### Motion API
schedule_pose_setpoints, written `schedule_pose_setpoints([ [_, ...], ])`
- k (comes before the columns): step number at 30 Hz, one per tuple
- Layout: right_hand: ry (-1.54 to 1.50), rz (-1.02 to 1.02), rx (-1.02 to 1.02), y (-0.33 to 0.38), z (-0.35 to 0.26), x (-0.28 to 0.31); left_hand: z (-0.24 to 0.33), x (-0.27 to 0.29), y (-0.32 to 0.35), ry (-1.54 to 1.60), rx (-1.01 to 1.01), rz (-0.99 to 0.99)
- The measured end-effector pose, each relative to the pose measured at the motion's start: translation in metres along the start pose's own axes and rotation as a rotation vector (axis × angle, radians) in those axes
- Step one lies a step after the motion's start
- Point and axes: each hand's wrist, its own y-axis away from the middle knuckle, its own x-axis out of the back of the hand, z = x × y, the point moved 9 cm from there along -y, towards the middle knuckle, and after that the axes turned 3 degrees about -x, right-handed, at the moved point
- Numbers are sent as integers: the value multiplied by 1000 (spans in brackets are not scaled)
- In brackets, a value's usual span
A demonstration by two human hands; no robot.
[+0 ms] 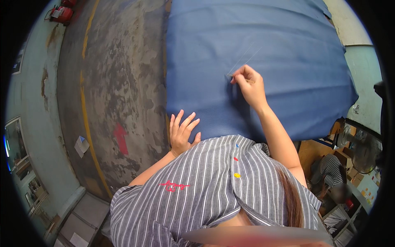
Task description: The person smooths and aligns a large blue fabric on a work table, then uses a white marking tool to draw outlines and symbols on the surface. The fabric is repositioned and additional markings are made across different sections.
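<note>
A large sheet of blue leather-like material spreads out before me, with soft wrinkles running across it. Two thin pale lines mark its surface and come close together at their near end. Right at that end, my right hand is closed in a pinch around a slim pen-like marker, mostly hidden by the fingers, its tip down at the sheet. My left hand lies flat with fingers spread on the sheet's near left corner, holding nothing.
A stained grey floor with a yellow line and a red arrow runs along the left. Red fire extinguishers stand far left. At the lower right are a fan and another person in a striped shirt near boxes.
</note>
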Motion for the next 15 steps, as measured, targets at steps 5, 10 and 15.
schedule_pose_setpoints([
  [5, -250, -82, 71, -59, -16, -28, 0, -1, 0, 47, 21, 14],
  [10, 1, -78, 111, -106, -29, -62, 0, 0, -1, 95, 24, 19],
  [15, 116, -98, 65, -114, -30, -71, -3, -1, 1, 125, 33, 25],
])
